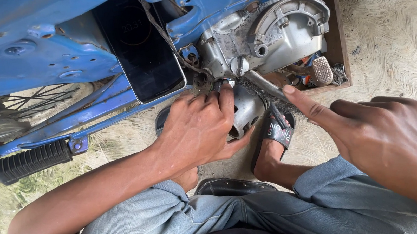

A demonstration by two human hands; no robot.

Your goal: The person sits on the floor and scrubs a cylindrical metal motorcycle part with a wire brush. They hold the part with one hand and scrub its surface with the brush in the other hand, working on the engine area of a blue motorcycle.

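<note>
My left hand [202,128] holds a grey metal engine cover [247,110] under the motorbike's engine [267,37], its fingers curled over the cover's top edge by the blue frame [28,54]. My right hand [378,139] is mostly closed, with its index finger stretched out and its tip touching a dirty metal lever [265,85] that sticks out below the engine. Nothing is held in my right hand.
A black phone [140,46] leans against the blue frame. A ribbed black footpeg [30,162] sticks out at left. A wooden box [336,40] with small parts sits behind the engine. My sandalled foot [274,141] rests on the concrete floor.
</note>
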